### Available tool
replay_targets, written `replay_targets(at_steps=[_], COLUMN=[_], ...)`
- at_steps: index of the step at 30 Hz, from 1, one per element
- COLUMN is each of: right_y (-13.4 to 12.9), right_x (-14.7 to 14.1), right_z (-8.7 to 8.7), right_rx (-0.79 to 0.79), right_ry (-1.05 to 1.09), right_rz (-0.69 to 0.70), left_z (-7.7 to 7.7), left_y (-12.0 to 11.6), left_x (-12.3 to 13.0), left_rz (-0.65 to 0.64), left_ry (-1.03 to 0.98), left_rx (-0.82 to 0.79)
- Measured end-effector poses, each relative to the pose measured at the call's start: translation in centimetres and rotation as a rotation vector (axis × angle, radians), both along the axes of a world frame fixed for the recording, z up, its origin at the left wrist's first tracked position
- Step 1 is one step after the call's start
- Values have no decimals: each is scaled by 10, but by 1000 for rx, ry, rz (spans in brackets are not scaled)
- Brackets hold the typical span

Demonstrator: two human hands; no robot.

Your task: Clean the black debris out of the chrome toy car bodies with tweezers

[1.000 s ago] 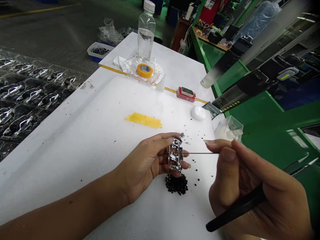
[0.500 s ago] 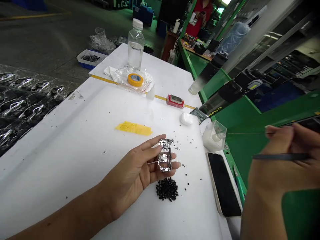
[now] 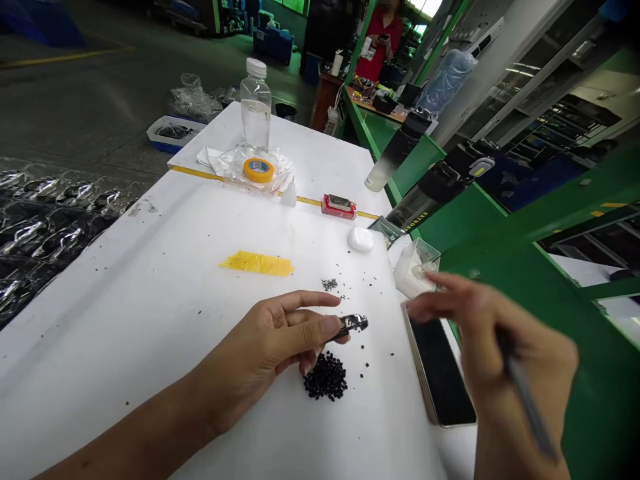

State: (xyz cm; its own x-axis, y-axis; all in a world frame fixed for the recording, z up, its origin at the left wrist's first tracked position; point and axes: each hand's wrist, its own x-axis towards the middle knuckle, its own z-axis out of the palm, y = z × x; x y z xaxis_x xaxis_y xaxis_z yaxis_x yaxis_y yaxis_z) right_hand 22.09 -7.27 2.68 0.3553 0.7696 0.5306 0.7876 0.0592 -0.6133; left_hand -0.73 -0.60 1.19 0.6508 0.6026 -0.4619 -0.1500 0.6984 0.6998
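Note:
My left hand (image 3: 295, 333) pinches a small shiny chrome toy car body (image 3: 355, 323) between thumb and fingers, turned edge-on above the white work surface. Just below it lies a pile of tiny black pieces (image 3: 326, 377). Beyond it sits a small heap of tiny silvery bits (image 3: 329, 285). My right hand (image 3: 515, 340), smeared by motion, is raised over the phone (image 3: 440, 367) on the right. A slim dark grey tool (image 3: 530, 407) is held in its curled fingers, while the thumb and forefinger reach left. The tool's kind is unclear.
A yellow tape strip (image 3: 257, 263), white case (image 3: 361, 239), clear box (image 3: 417, 267) and red box (image 3: 339, 206) surround the work area. Farther back are a tape roll (image 3: 259, 170) and water bottle (image 3: 256, 107). Black trays (image 3: 55, 220) line the left; a person (image 3: 380, 43) stands behind.
My left hand has tipped the toy car body from face-up to edge-on. My right hand has swung left and turned, bringing the tool's end downward. The view has shifted slightly.

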Motion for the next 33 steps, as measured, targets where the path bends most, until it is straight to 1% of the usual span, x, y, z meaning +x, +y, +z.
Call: replay_targets(at_steps=[1, 2, 3, 4, 7, 10, 11, 12, 14, 15, 17, 18, 19, 21, 24, 27, 30, 33], right_y=[-8, -14, -19, -23, -27, -28, -29, -30, -34, -37, -44, -47, -49, -52, -50, -42, -38, -39], right_x=[-12, -23, -31, -37, -48, -55, -57, -58, -56, -53, -43, -38, -33, -28, -28, -31, -32, -30], right_z=[2, 2, 1, -1, -4, -1, 0, 1, 0, -1, -7, -11, -14, -21, -29, -35, -39, -42], right_rx=[-62, -89, -89, -72, 46, 151, 147, 102, -31, -89, -170, -210, -263, -385, -487, -535, -547, -563], right_ry=[-32, -62, -92, -115, -190, -235, -213, -152, 92, 262, 555, 639, 674, 657, 625, 624, 625, 632], right_rz=[162, 274, 353, 397, 397, 459, 489, 513, 535, 528, 450, 395, 339, 243, 219, 232, 219, 200], left_z=[0, 1, 1, 1, 0, 0, 1, 1, 3, 3, 4, 5, 5, 7, 9, 12, 12, 10], left_y=[0, 1, 1, 0, -3, -8, -9, -10, -10, -10, -9, -8, -8, -7, -7, -8, -8, -9], left_x=[0, 0, -1, -1, 1, 3, 3, 3, 2, 1, -2, -2, -3, -3, -2, -2, -3, -4], left_rz=[-11, -11, -1, 15, 83, 122, 129, 135, 154, 166, 196, 212, 227, 248, 272, 299, 316, 301], left_ry=[-22, -42, -57, -72, -138, -183, -182, -177, -175, -172, -157, -144, -129, -94, -16, 80, 155, 228], left_rx=[5, 6, 2, -4, -32, -26, -20, -15, -9, -5, 10, 17, 25, 43, 80, 123, 167, 241])
